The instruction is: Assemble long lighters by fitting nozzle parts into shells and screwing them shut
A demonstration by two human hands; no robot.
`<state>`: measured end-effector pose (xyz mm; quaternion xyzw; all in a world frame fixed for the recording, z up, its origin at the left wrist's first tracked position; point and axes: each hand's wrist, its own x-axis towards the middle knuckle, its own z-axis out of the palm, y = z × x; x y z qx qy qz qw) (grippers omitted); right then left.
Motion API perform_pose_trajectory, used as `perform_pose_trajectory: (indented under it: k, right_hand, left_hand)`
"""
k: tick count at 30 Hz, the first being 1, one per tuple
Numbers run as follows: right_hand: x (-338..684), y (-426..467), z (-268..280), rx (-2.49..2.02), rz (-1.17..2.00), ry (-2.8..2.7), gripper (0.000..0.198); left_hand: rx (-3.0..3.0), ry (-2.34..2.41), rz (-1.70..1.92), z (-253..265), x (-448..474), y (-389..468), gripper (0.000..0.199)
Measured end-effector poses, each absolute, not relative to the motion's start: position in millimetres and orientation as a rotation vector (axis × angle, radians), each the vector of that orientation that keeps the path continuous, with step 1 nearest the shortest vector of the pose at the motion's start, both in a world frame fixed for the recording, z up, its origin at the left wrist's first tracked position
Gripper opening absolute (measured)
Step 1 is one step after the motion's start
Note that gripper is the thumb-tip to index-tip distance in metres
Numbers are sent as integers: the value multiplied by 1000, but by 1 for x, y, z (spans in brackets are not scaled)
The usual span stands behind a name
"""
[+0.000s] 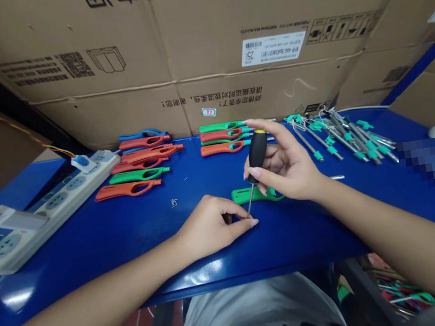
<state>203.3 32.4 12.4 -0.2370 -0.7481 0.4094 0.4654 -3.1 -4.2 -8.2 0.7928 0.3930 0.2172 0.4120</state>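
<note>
My right hand (pixel 288 166) is wrapped round the black handle of a screwdriver (pixel 257 154) with a yellow end cap, its shaft slanting down to the left. At the shaft's tip, my left hand (pixel 220 222) pinches thumb and forefinger together; whatever is between them is too small or hidden to make out. Just behind the tip lies a green long-nosed lighter (pixel 242 196), partly covered by my right hand, its metal tube (pixel 338 177) showing past the wrist. A little pile of screws (pixel 174 203) rests left of the lighter, with a single screw (pixel 185 178) farther back.
Red, green and blue lighter casings (pixel 136 188) lie in a row at back left. Several lighters with tubes (pixel 221 149) are stacked at back centre. Metal tubes with teal parts (pixel 349 139) are heaped at right. A power strip (pixel 52 210) runs along the left; cardboard (pixel 120 106) walls the back.
</note>
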Motion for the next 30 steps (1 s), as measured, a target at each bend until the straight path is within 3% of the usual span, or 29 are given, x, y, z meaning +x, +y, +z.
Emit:
perform_pose_trajectory:
  k: [16, 21, 24, 30]
  right_hand:
    - [194, 34, 19, -559, 558, -1913, 66]
    - [188, 44, 30, -643, 468, -1929, 63]
    - [183, 46, 28, -687, 467, -1899, 63]
    - [180, 44, 16, -676, 481, -1904, 61]
  left_hand:
    - [1885, 1028, 842, -17, -1, 7, 12]
    - [2089, 1026, 998, -22, -6, 16, 42]
    - [2223, 1020, 910, -27, -9, 18, 49]
    - [2234, 983, 835, -28, -5, 14, 30]
